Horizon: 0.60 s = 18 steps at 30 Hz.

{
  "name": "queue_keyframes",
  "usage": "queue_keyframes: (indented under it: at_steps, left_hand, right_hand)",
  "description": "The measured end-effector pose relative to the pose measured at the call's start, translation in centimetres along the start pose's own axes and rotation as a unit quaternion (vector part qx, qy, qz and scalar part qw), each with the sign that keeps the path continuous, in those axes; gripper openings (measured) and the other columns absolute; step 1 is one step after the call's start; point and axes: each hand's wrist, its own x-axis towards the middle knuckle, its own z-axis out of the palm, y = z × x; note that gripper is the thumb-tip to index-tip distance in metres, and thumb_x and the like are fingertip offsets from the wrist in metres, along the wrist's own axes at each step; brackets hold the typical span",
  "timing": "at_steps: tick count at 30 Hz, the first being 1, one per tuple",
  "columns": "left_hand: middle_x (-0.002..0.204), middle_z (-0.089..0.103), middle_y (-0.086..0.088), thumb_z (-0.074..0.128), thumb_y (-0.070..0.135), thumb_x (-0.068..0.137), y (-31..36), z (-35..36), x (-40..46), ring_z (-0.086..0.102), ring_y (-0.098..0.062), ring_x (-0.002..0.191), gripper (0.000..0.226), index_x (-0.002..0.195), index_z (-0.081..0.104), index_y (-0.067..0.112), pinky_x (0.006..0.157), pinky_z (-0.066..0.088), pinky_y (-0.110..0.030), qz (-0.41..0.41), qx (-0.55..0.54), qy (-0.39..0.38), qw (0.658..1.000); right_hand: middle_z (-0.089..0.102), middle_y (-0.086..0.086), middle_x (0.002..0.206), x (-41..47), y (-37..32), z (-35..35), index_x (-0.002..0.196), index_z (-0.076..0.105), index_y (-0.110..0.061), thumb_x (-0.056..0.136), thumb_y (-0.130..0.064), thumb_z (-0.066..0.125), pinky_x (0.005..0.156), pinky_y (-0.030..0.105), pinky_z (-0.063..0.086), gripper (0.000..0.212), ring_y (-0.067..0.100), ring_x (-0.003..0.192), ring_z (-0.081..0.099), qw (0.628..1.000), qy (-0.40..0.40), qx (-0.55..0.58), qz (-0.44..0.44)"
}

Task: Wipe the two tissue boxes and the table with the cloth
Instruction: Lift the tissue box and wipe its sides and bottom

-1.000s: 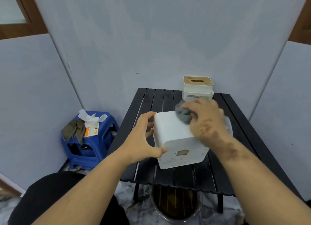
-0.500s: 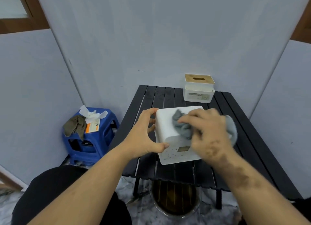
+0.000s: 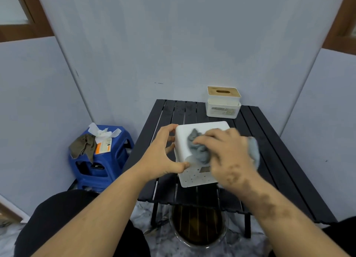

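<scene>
Left hand: the left hand [image 3: 161, 154] is gripping the left side of the white rounded plastic tissue box [image 3: 194, 158] at frame centre.
Right hand: the right hand [image 3: 229, 152] is pressing a crumpled grey cloth [image 3: 198, 147] onto its top.
Second box: a white tissue box with a wooden lid [image 3: 223, 102] is sitting on the black slatted counter [image 3: 273, 160], at the far edge.

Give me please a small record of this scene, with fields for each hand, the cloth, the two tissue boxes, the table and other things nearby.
left hand: grips the left side of the white tissue box
right hand: presses the grey cloth onto that box
white tissue box: tipped, near the table's front edge, dark specks on its near face
second tissue box: wood-coloured lid, upright at the table's far edge, untouched
table: black, slatted
beside the table: blue stool carrying a brown rag and tissues
under the table: round basin
</scene>
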Motion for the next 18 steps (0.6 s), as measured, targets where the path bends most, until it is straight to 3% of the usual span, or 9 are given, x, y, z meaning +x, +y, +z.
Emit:
queue_keyframes:
  at_steps: [2,3,6,10,13,15,18]
  left_hand:
    - [0.137,0.050,0.004,0.088,0.010,0.059,0.1,0.1,-0.1,0.061,-0.017,0.121,0.097,0.140,0.042,0.038,0.096,0.056,-0.028,0.002,-0.008,0.003,1.000]
    - [0.138,0.051,0.002,0.088,0.013,0.059,0.1,0.1,-0.1,0.062,-0.019,0.122,0.097,0.141,0.042,0.037,0.096,0.056,-0.030,0.005,-0.010,0.003,1.000]
    - [0.143,0.049,0.003,0.090,0.026,0.061,-0.1,0.1,-0.3,0.054,-0.009,0.129,0.098,0.145,0.041,0.034,0.113,0.048,-0.033,0.000,-0.014,0.006,1.000]
    - [0.145,0.045,0.010,0.089,0.033,0.061,0.0,0.0,-0.4,0.049,-0.004,0.132,0.095,0.143,0.040,0.039,0.118,0.043,-0.035,-0.008,0.012,-0.003,1.000]
    - [0.145,0.045,0.014,0.089,0.036,0.062,0.1,0.0,-0.3,0.047,-0.002,0.134,0.095,0.142,0.038,0.041,0.119,0.042,-0.036,-0.016,0.027,-0.007,0.999]
    - [0.145,0.044,0.015,0.089,0.035,0.064,0.0,-0.1,-0.3,0.047,-0.002,0.134,0.095,0.143,0.037,0.040,0.119,0.042,-0.038,-0.021,0.035,-0.010,0.999]
    - [0.147,0.043,0.015,0.089,0.032,0.065,0.1,0.0,-0.3,0.046,-0.003,0.136,0.096,0.145,0.035,0.038,0.120,0.041,-0.039,-0.025,0.042,-0.017,0.999]
  right_hand:
    - [0.058,-0.017,0.108,1.5,-2.7,0.6,0.113,0.062,-0.046,0.076,-0.020,0.054,0.075,0.041,0.040,0.045,0.018,0.092,0.044,0.997,-0.069,-0.029,-0.028]
    - [0.056,-0.018,0.111,2.5,-3.1,0.9,0.117,0.058,-0.048,0.082,-0.022,0.055,0.080,0.043,0.039,0.044,0.018,0.097,0.043,0.994,-0.095,-0.042,-0.022]
    - [0.056,-0.018,0.118,5.5,-1.2,0.6,0.123,0.057,-0.049,0.095,-0.022,0.049,0.094,0.044,0.039,0.040,0.017,0.104,0.041,0.990,-0.126,-0.030,0.057]
    - [0.061,-0.007,0.113,6.7,3.8,-0.7,0.114,0.068,-0.039,0.100,-0.019,0.046,0.099,0.043,0.045,0.033,0.021,0.107,0.051,0.983,-0.117,0.005,0.141]
    - [0.060,-0.006,0.116,4.9,6.9,-2.0,0.123,0.068,-0.024,0.097,-0.006,0.051,0.104,0.026,0.041,0.035,0.019,0.112,0.057,0.978,-0.056,0.105,0.173]
    - [0.056,-0.005,0.114,2.4,7.9,-2.4,0.130,0.064,-0.017,0.095,0.000,0.054,0.097,0.013,0.034,0.040,0.013,0.108,0.054,0.975,-0.033,0.122,0.181]
    - [0.063,-0.004,0.114,-2.4,8.6,-2.3,0.128,0.064,-0.017,0.091,0.006,0.059,0.092,0.000,0.036,0.044,-0.002,0.104,0.058,0.970,0.009,0.181,0.159]
